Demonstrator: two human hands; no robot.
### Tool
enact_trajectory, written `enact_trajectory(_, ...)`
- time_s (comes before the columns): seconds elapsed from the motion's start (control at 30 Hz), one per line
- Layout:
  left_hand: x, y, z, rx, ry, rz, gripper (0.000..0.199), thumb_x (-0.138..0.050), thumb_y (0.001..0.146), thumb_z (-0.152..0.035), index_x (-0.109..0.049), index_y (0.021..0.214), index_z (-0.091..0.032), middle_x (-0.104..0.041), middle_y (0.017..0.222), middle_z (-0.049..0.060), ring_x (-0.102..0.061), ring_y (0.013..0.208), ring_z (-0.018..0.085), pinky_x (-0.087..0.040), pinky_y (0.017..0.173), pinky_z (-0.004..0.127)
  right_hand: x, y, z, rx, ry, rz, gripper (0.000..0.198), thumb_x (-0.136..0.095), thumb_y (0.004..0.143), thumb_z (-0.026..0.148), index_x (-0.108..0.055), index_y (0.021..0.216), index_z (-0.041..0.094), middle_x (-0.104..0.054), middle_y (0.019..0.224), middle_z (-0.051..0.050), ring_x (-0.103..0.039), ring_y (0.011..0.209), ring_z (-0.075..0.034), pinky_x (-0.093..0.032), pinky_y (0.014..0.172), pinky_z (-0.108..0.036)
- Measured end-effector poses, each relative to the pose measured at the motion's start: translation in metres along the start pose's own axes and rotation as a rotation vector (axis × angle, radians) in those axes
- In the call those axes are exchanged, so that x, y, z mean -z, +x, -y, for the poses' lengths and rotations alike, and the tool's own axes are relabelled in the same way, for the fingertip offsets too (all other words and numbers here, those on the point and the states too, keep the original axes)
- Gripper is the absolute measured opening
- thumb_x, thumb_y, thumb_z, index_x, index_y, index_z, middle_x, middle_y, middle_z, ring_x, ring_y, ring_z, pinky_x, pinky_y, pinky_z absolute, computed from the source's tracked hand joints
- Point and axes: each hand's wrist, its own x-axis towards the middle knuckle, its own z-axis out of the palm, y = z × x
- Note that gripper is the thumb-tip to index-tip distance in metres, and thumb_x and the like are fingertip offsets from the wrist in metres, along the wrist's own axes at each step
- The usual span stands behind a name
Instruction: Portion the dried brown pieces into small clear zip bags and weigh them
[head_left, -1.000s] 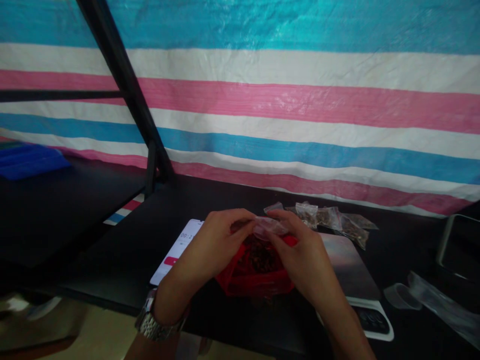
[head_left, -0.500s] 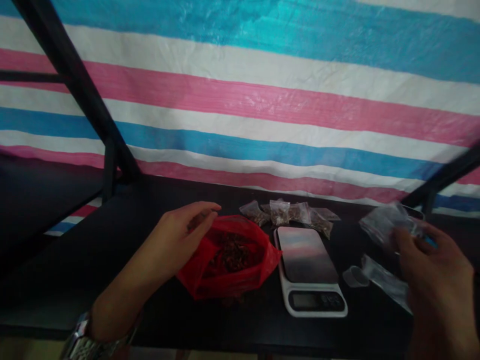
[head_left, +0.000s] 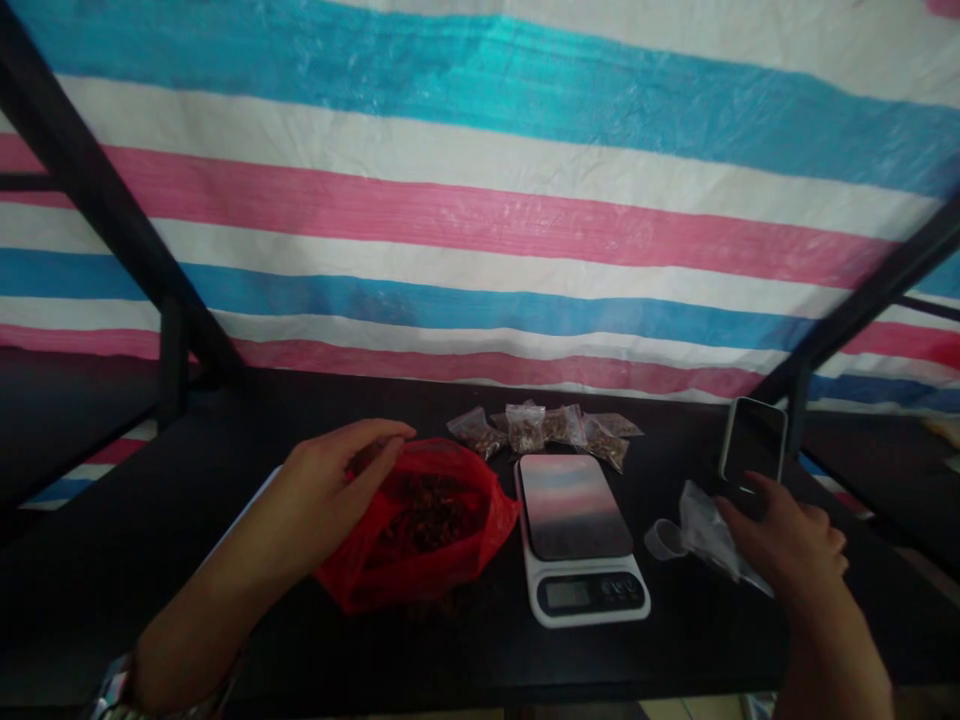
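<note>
A red plastic bag, its mouth spread, holds dark brown dried bits. My left hand hovers at the bag's back left rim, fingers loosely curved with a gap to the thumb; nothing shows in it. On the right, my right hand rests low over clear plastic bags, thumb and forefinger apart; its other fingers are curled and partly hidden. Just left of those bags lies a small clear cup. Between the hands sits a white digital kitchen scale with a bare metal plate; its display is unreadable.
Several small filled zip bags lie in a row behind the scale. A phone is at the back right of the black table. Black slanted frame bars flank a striped plastic sheet.
My right hand has come down with the clear bags, which now lie on the table under it, and the phone is uncovered. My left hand stays by the red bag. The view has shifted right.
</note>
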Motion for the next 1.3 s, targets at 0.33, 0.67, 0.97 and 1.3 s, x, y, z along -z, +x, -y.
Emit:
enact_trajectory(0.33, -0.003, 0.002, 0.000, -0.034, -0.051, 0.012, 0.041, -0.052, 0.100, -0.053, -0.081, 0.113, -0.026, -0.084, 0.119, 0.006, -0.077, 0.112, 0.029, -0.058, 0.106, 0.039, -0.034, -0.035, 0.151, 0.489, 0.220, 0.125, 0.034, -0.056, 0.096, 0.037, -0.084, 0.113, 0.028, -0.080, 0.122, -0.013, -0.064, 0.123, -0.040, -0.048, 0.102, -0.065)
enact_trajectory(0.67, 0.010, 0.001, 0.009, -0.004, -0.041, 0.028, 0.034, -0.053, 0.102, -0.046, -0.080, 0.114, -0.029, -0.083, 0.119, 0.002, -0.077, 0.112, 0.027, -0.056, 0.103, 0.036, -0.052, -0.031, 0.175, 0.397, 0.263, 0.141, 0.026, -0.056, 0.088, 0.031, -0.079, 0.095, 0.021, -0.082, 0.098, -0.016, -0.072, 0.111, -0.040, -0.048, 0.102, -0.063)
enact_trajectory(0.97, 0.014, -0.007, 0.004, -0.030, -0.144, 0.023, 0.028, -0.057, 0.103, -0.038, -0.080, 0.115, -0.026, -0.083, 0.116, 0.002, -0.076, 0.107, 0.023, -0.056, 0.099, 0.033, 0.011, -0.064, 0.223, 0.221, 1.234, 0.183, 0.043, -0.093, 0.066, 0.038, -0.067, 0.098, 0.026, -0.078, 0.081, 0.000, -0.077, 0.080, -0.023, -0.062, 0.080, -0.037)
enact_trajectory(1.3, -0.010, -0.016, -0.031, 0.028, -0.784, 0.149, 0.017, -0.069, 0.100, -0.040, -0.072, 0.102, -0.024, -0.074, 0.086, -0.004, -0.068, 0.079, 0.013, -0.052, 0.068, 0.020, 0.051, -0.141, 0.259, 0.343, 1.391, 0.628, 0.035, -0.096, 0.066, 0.027, -0.071, 0.090, 0.025, -0.070, 0.068, 0.005, -0.069, 0.060, -0.014, -0.056, 0.053, -0.020)
